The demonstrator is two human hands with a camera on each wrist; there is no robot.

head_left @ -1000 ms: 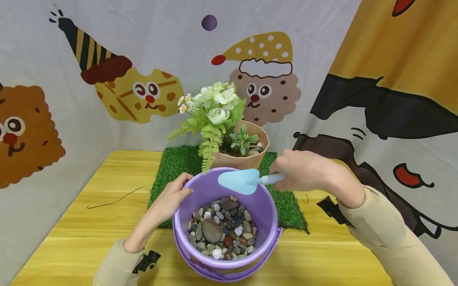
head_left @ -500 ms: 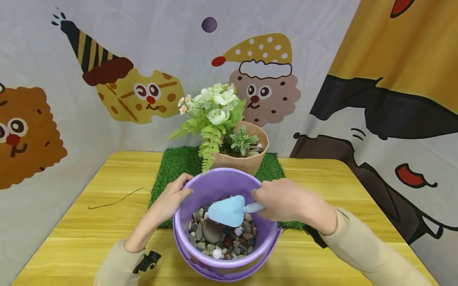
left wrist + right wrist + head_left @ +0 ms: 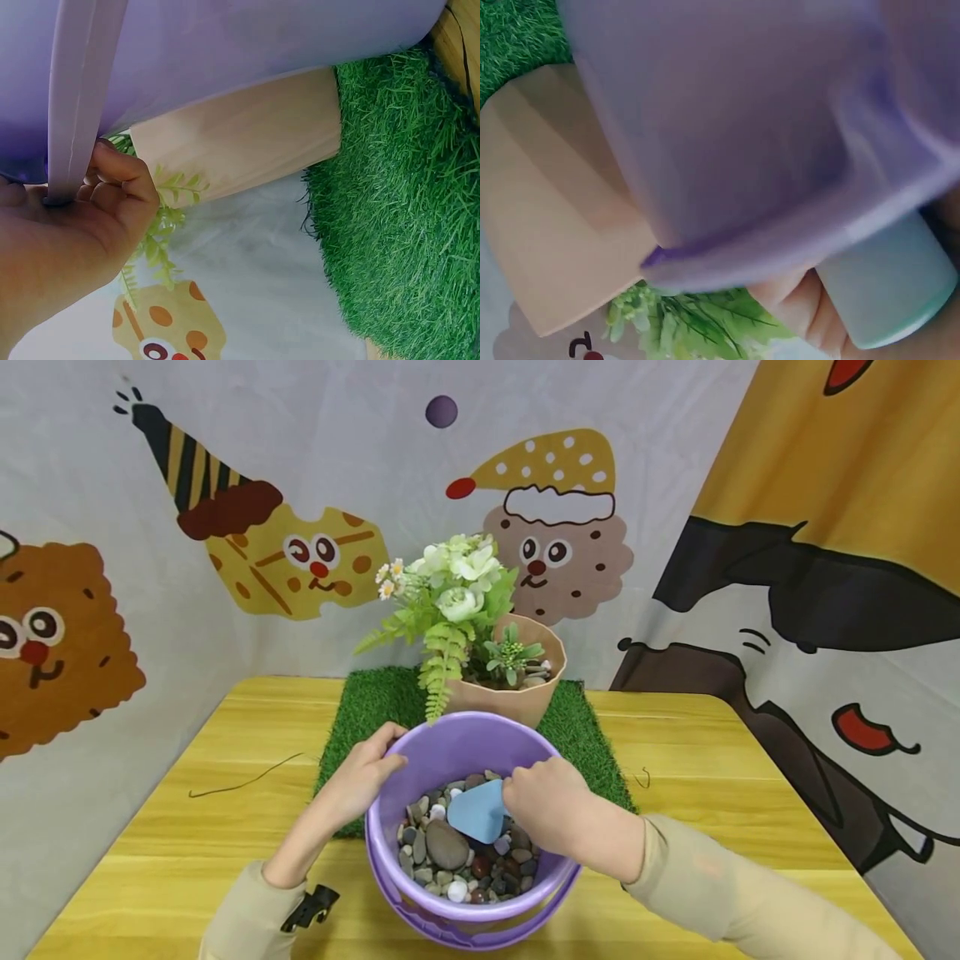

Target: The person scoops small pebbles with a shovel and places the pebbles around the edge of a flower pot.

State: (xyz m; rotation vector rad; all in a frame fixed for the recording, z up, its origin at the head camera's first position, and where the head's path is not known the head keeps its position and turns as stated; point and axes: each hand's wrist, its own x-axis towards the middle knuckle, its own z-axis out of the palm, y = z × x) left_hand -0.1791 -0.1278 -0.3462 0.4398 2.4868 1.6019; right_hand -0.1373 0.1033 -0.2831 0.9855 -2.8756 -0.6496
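A purple bucket (image 3: 465, 735) stands on the table, with a bed of mixed pebbles (image 3: 427, 852) in its bottom. My left hand (image 3: 358, 781) grips its left rim, thumb inside and fingers outside. Over the right rim reaches my right hand (image 3: 551, 806), curled round the handle of a light blue trowel (image 3: 480, 810). The trowel's blade lies at the pebbles inside the bucket; whether its tip is among them I cannot tell. In the right wrist view the handle's end (image 3: 892, 292) shows past the rim.
Behind the bucket, a tan pot (image 3: 510, 697) holds white flowers (image 3: 459, 602), ferns and some stones. It stands on a green turf mat (image 3: 382, 702). A thin dark wire (image 3: 247, 785) lies on the wooden table (image 3: 187, 852) at left. A printed cloth (image 3: 315, 427) hangs behind.
My right hand has brought the trowel from above the bucket's far rim down and leftward into the bucket, to the pebbles. The left hand keeps its hold on the rim.
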